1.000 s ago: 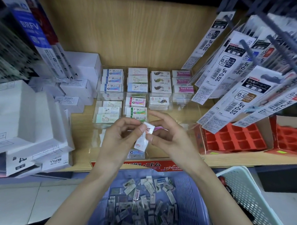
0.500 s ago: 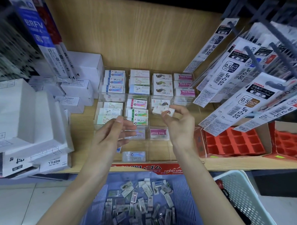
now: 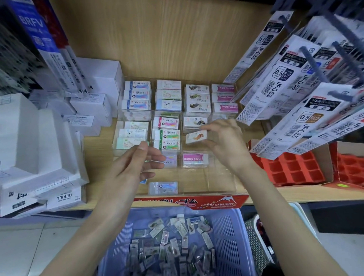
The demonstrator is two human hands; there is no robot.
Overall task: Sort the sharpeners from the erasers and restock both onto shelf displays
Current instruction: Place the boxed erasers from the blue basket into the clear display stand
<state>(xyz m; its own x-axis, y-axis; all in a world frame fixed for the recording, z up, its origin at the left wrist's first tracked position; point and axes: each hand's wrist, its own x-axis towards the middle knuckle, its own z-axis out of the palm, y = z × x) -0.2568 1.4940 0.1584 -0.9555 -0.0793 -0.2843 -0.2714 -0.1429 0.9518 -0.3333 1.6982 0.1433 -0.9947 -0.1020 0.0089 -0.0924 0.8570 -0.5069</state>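
Right hand (image 3: 226, 145): pinches a small white eraser (image 3: 196, 136) between thumb and fingertips; the eraser is tilted, over the clear display tray (image 3: 220, 190)
Left hand (image 3: 130, 168): holds nothing; fingers loose and spread, just left of the pinched eraser, apart from it
Under the grip: a pink Hard Eraser pack (image 3: 195, 158) lies in a compartment
Beyond the grip: stacked erasers (image 3: 198, 98) fill the back rows
Nearer than the grip: a blue basket (image 3: 227, 227) heaped with small wrapped pieces (image 3: 172, 249)
Right of the grip: red trays (image 3: 291, 169)
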